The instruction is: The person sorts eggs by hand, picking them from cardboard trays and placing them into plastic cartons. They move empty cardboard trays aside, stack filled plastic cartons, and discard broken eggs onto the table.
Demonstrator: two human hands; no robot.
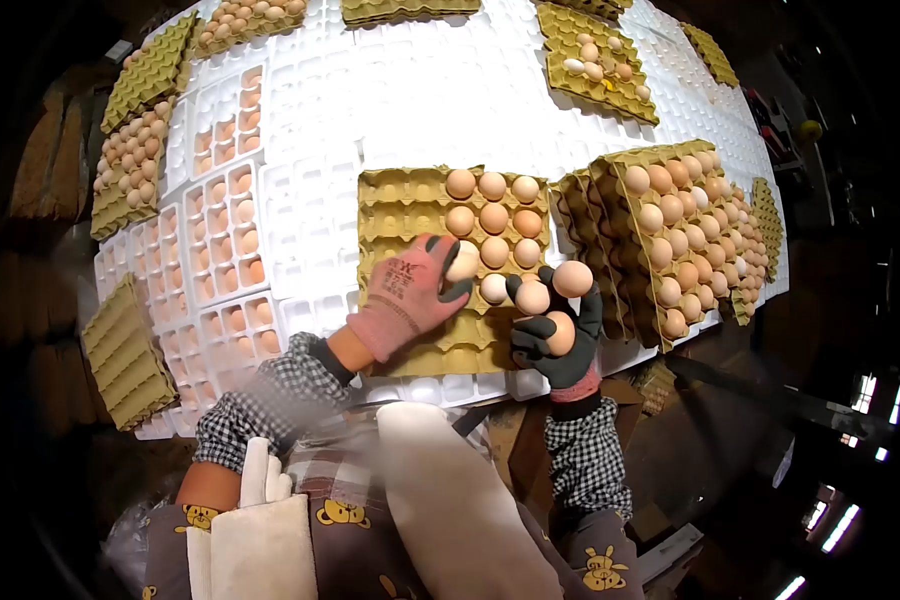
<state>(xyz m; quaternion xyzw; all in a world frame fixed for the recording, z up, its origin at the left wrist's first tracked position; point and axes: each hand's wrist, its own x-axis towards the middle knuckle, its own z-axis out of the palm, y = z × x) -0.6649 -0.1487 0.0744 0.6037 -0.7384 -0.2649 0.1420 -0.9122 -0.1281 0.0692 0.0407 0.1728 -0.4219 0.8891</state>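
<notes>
"Where's the left hand [407, 290]?"
"Eight o'clock on the tray [395, 225], fingers [456, 293] pinching an egg [462, 262]."
"And the right hand [576, 345]?"
"Tray's four o'clock, fingers curled around three eggs [572, 279]."

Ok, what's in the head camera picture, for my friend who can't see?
A gloved left hand clasps one egg at a partly filled yellowish tray, while the gloved right hand holds more eggs. White trays, some with eggs, spread beyond.

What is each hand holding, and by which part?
Left hand: one egg, by its sides between thumb and fingers; whether it's clear of the tray I can't tell. Right hand: three eggs, cradled among palm and fingers.
</notes>
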